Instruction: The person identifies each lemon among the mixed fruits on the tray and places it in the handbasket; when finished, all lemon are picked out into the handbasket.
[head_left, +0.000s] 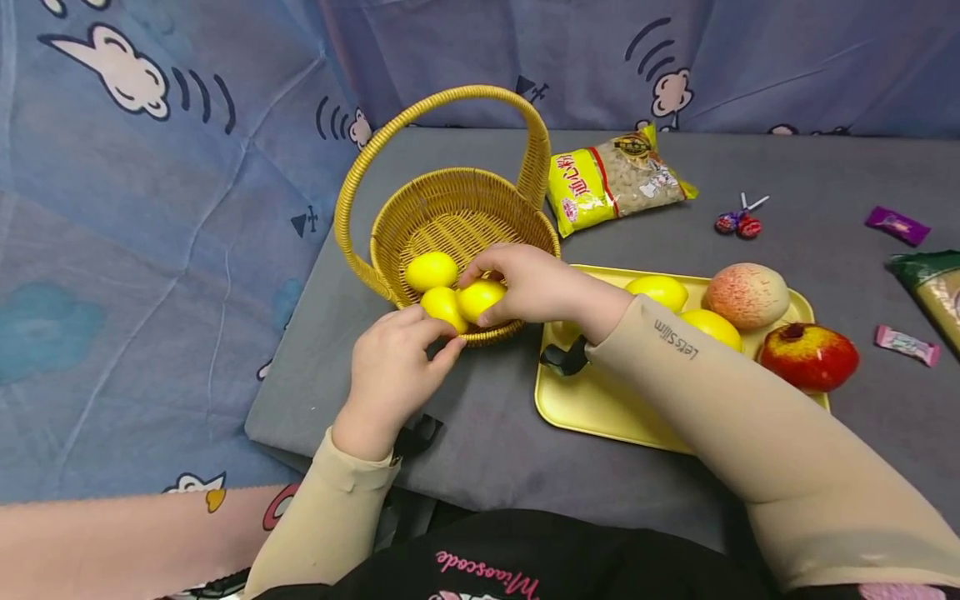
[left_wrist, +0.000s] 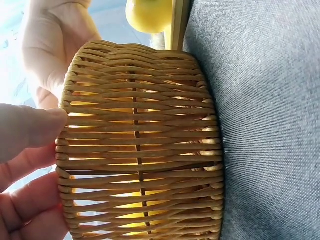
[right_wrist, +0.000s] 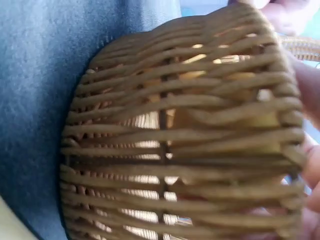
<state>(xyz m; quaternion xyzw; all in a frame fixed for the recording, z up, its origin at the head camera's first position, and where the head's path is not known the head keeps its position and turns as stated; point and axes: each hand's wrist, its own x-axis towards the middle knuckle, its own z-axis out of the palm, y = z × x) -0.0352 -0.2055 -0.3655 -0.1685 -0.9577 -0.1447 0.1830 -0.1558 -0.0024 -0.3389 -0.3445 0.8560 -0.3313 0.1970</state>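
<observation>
I have right hand (head_left: 528, 283) fingers curled round one lemon (head_left: 482, 300) inside the basket (head_left: 450, 190), beside two more lemons (head_left: 432, 272); left hand (head_left: 396, 358) fingers pinch its near rim (head_left: 495, 335), likely for bracing.

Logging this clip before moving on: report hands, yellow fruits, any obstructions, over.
Left hand grips basket rim. Right hand holds one yellow fruit inside, two others near it. Handle arches up, nothing visibly blocking the right hand.
</observation>
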